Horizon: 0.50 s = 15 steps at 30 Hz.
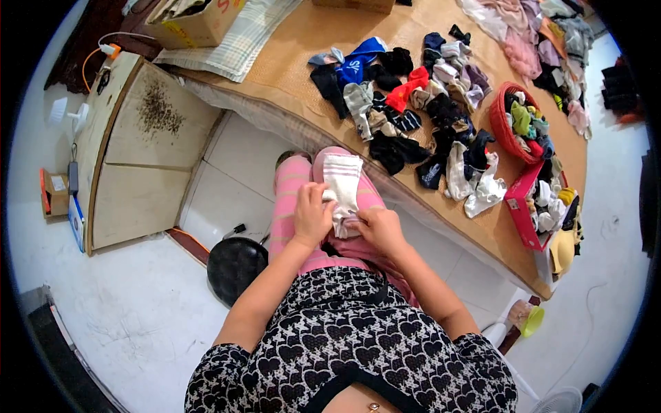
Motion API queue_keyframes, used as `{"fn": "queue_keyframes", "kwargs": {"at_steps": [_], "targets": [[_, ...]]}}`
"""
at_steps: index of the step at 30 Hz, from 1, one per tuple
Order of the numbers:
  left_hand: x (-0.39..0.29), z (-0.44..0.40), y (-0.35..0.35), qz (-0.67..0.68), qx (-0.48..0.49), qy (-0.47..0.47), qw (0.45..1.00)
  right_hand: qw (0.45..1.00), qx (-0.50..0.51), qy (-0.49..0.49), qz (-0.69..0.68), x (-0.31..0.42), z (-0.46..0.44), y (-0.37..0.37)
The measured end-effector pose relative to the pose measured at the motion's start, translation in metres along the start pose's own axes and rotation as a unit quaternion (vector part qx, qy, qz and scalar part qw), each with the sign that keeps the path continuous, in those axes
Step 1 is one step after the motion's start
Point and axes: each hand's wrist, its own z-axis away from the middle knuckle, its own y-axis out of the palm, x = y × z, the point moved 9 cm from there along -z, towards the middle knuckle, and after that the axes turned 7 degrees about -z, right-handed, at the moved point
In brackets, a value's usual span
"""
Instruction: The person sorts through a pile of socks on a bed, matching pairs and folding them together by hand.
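White socks (342,177) with grey stripes at the cuff lie flat across my lap, on pink striped trousers (289,206). My left hand (313,215) is at their left edge, its fingers bent and closed on the white fabric. On the other side, my right hand (380,227) pinches the lower end between thumb and fingers. Whether one sock or a pair lies there is hard to tell, as the layers overlap.
A brown-covered bed or table (289,89) stands ahead, with many loose socks (385,148) spread over it. A red basket (500,127) and a pink box (523,213) hold more socks. A black round stool (237,270) and a cabinet (148,158) are at left.
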Motion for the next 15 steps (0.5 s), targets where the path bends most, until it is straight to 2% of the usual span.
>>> {"fn": "queue_keyframes", "kwargs": {"at_steps": [1,2,3,4,5,7,9,11,13,14,15], "targets": [[-0.004,0.003,-0.005,-0.001,0.002,-0.001,1.0,0.999,0.032,0.032,0.021,0.0,-0.004,0.004],[-0.003,0.007,0.007,0.116,0.098,-0.044,0.988,0.999,0.034,0.033,0.02,-0.002,-0.007,0.009],[-0.004,0.017,0.021,0.229,0.189,-0.086,0.951,0.999,0.022,0.033,0.031,-0.006,-0.011,0.015],[-0.012,0.023,0.021,0.245,0.207,-0.052,0.946,0.999,0.01,0.031,0.042,-0.009,-0.016,0.02],[-0.012,0.025,0.02,0.243,0.206,-0.053,0.946,0.999,0.011,0.029,0.041,-0.013,-0.02,0.026],[-0.043,0.027,0.009,0.194,0.186,0.134,0.954,0.995,-0.002,0.064,0.074,-0.025,-0.027,0.03],[-0.038,0.028,0.012,0.196,0.183,0.127,0.955,0.997,-0.034,0.054,0.036,-0.028,-0.031,0.027],[-0.024,0.031,0.02,0.137,0.159,0.122,0.97,0.997,-0.065,0.044,-0.002,-0.028,-0.03,0.023],[-0.021,0.029,0.015,0.14,0.129,0.107,0.976,0.979,-0.038,0.144,-0.138,-0.039,-0.026,0.023],[-0.009,0.03,0.021,0.162,0.133,0.051,0.976,0.98,-0.037,0.142,-0.137,-0.034,-0.023,0.017],[0.002,0.03,0.026,0.183,0.138,-0.004,0.973,0.991,-0.066,0.028,-0.11,-0.009,-0.02,0.0]]}}
